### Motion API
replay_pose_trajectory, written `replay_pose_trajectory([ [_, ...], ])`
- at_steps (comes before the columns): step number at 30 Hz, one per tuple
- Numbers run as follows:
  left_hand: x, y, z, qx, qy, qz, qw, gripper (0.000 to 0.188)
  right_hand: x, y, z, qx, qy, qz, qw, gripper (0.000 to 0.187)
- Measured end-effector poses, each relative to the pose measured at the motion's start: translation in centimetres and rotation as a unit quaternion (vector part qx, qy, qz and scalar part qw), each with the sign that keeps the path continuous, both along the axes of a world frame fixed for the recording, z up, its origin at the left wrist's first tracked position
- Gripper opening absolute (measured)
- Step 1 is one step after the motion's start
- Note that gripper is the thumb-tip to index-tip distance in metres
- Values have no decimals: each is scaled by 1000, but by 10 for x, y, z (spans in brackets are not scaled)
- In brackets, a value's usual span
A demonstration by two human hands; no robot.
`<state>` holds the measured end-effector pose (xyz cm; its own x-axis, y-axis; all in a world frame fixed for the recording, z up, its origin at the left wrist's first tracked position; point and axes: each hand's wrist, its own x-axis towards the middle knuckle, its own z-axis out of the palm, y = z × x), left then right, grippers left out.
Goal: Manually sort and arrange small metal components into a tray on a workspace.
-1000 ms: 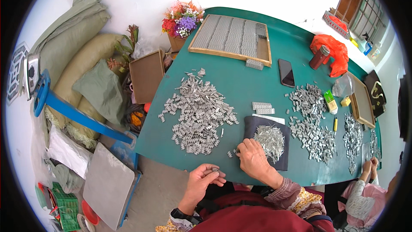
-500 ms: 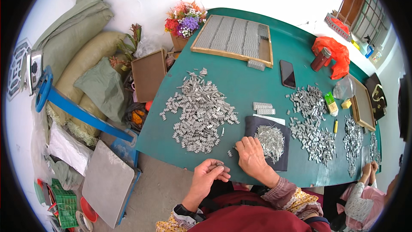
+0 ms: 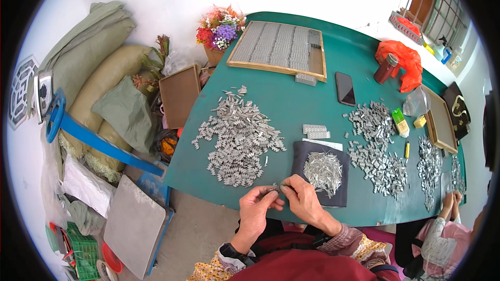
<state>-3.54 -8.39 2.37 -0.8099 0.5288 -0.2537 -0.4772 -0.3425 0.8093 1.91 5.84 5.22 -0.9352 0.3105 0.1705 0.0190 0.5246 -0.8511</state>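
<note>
At the table's near edge my left hand (image 3: 257, 209) pinches a small dark metal piece (image 3: 274, 188) between thumb and fingertips. My right hand (image 3: 304, 201) is closed in a pinch right beside it, its fingertips almost meeting the left ones; what it holds is too small to make out. Just beyond my right hand, a heap of thin silver pins (image 3: 323, 173) lies on a dark cloth (image 3: 341, 198). A large pile of small grey toothed metal pieces (image 3: 237, 143) spreads beyond my left hand. Two short assembled metal blocks (image 3: 316, 131) lie behind the cloth.
A wooden tray (image 3: 325, 67) filled with rows of metal pieces stands at the back of the green table (image 3: 291, 104). A phone (image 3: 345, 88), a red flask (image 3: 386, 68) and more metal piles (image 3: 377, 169) are to the right. A co-worker's hands (image 3: 452, 200) are at far right.
My right hand has moved left from beside the cloth to meet my left hand at the small metal piece. The whole view has shifted slightly.
</note>
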Motion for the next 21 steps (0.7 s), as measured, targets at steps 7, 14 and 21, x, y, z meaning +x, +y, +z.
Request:
replay_pose_trajectory([
  [7, 1, 2, -2, -1, 18, -4, 1000, 11, 5, 2, -6, -4, 26, -25, 999, 7],
  [14, -8, -3, 1, 46, -52, 35, 997, 11, -1, 14, -4, 272, 145, 102, 946, 16],
  [21, -5, -3, -3, -1, -1, 23, 1000, 13, 4, 4, -5, 28, 69, 69, 995, 21],
])
